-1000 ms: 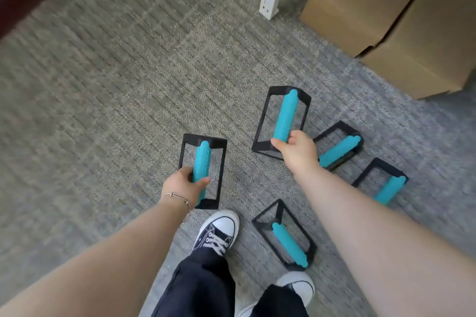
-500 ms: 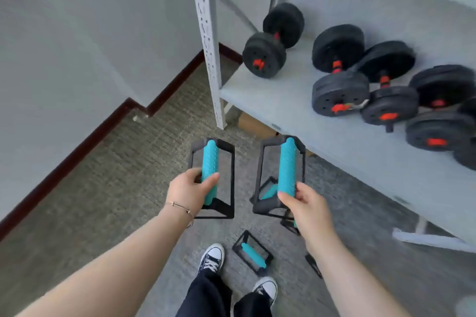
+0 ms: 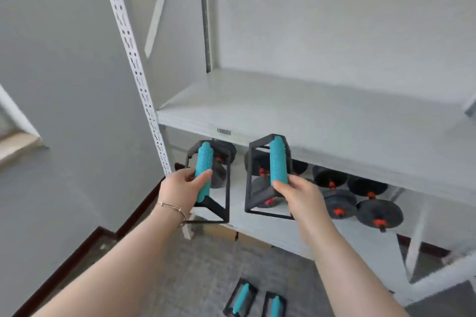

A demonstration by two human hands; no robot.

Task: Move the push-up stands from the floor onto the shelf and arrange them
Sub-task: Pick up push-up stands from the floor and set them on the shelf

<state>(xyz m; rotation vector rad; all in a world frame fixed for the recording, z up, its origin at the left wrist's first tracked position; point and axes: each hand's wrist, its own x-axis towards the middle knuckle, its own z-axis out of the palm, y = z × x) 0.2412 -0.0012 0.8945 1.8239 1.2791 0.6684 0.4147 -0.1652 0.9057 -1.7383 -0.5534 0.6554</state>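
Note:
Each hand carries a black-framed push-up stand with a teal grip. My left hand [image 3: 184, 185] is shut on the near end of the left push-up stand [image 3: 204, 165], held in the air beside the shelf post. My right hand [image 3: 300, 195] is shut on the near end of the right push-up stand [image 3: 278, 159], whose top reaches the front edge of the grey upper shelf [image 3: 296, 110]. Two more push-up stands [image 3: 242, 298] [image 3: 275, 306] lie on the carpet at the bottom edge.
Several black dumbbells [image 3: 360, 201] with red collars fill the lower shelf [image 3: 257, 229] behind the held stands. A white perforated shelf post [image 3: 134, 64] rises at the left. A grey wall [image 3: 64, 85] with dark skirting stands on the left. A cardboard box [image 3: 224, 233] sits under the rack.
Both hands have lifted their stands from the floor up to the height of the upper shelf edge. The view has swung up from the carpet to the rack.

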